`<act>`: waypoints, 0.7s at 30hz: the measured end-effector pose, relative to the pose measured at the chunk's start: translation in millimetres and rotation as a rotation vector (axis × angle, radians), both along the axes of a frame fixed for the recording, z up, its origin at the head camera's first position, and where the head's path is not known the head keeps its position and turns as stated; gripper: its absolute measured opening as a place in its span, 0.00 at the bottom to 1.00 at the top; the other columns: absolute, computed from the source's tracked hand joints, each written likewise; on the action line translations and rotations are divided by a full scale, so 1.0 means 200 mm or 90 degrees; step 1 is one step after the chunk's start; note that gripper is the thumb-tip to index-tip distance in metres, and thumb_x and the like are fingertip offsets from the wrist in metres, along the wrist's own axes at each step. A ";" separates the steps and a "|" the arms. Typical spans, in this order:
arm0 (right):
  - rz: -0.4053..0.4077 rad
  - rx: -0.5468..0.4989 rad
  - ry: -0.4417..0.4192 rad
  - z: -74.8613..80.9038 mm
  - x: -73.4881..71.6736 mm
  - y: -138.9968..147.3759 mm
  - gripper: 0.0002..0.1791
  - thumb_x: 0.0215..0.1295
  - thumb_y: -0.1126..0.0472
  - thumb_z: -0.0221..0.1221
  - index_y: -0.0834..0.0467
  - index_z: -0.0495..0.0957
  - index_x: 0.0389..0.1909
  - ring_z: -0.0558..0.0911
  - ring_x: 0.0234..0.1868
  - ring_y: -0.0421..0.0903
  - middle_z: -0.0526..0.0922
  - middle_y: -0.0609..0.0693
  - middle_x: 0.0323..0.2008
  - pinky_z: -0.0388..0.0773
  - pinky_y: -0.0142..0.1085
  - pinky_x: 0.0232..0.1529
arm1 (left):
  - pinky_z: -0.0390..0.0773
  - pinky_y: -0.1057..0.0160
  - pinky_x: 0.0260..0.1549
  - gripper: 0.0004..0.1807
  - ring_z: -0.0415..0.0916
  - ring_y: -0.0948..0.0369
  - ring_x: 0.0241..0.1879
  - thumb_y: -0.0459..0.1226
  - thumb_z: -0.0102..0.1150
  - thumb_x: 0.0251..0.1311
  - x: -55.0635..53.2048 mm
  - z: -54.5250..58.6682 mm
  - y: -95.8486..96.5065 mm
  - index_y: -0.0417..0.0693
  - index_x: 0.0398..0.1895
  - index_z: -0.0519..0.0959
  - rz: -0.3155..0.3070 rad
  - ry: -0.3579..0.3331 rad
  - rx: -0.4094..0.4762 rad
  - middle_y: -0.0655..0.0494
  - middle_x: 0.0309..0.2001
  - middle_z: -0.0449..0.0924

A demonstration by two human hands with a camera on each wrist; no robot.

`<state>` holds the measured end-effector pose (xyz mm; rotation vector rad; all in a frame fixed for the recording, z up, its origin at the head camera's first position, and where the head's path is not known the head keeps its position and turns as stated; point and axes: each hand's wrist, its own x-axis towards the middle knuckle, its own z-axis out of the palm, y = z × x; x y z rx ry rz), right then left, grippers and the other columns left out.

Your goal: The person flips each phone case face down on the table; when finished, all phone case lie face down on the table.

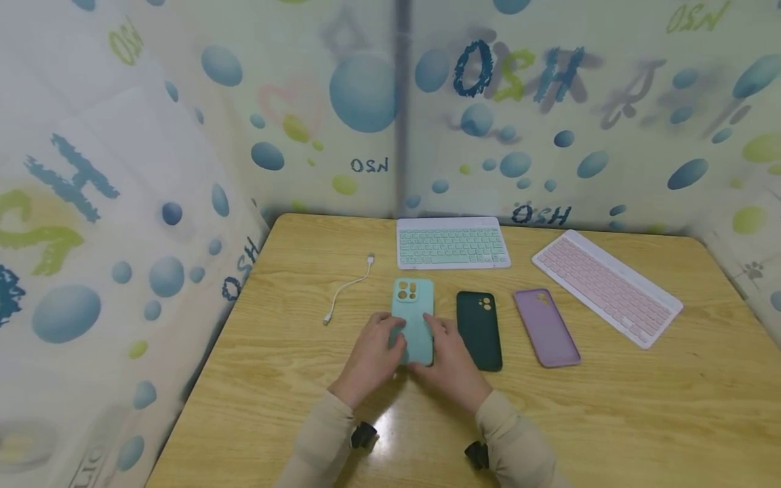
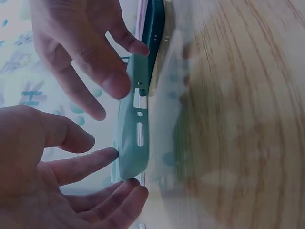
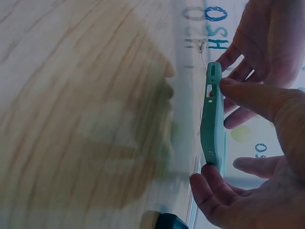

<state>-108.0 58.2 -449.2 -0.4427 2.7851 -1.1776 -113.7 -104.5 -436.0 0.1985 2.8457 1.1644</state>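
Note:
A turquoise phone case lies back side up in front of me, its camera cutouts at the far end. My left hand is at its left edge. In the left wrist view, the fingertips of that left hand touch the case's side and top edge while the thumb stays off it. My right hand holds the near right corner. The right wrist view shows the right thumb on the near end of the turquoise case and fingertips against its right side. Whether the case is slightly lifted I cannot tell.
Right of the hands lie a dark green phone case and a purple one. A mint-keyed keyboard sits at the back; a pink-keyed keyboard lies angled at right. A white cable is on the left of the wooden table.

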 end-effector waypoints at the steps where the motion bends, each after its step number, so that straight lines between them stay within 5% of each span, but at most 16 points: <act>1: 0.000 0.007 0.003 -0.01 0.00 0.00 0.46 0.52 0.60 0.73 0.71 0.62 0.69 0.73 0.61 0.62 0.67 0.70 0.63 0.74 0.54 0.60 | 0.72 0.45 0.61 0.17 0.72 0.42 0.61 0.34 0.52 0.66 0.00 0.00 0.00 0.35 0.55 0.79 0.001 0.001 -0.003 0.34 0.61 0.72; 21: 0.001 0.049 -0.017 -0.03 0.00 -0.05 0.37 0.55 0.61 0.70 0.68 0.69 0.64 0.72 0.61 0.62 0.65 0.68 0.63 0.74 0.54 0.60 | 0.69 0.43 0.63 0.22 0.67 0.40 0.64 0.34 0.60 0.62 -0.02 0.00 -0.02 0.31 0.58 0.76 -0.024 -0.056 -0.031 0.32 0.64 0.68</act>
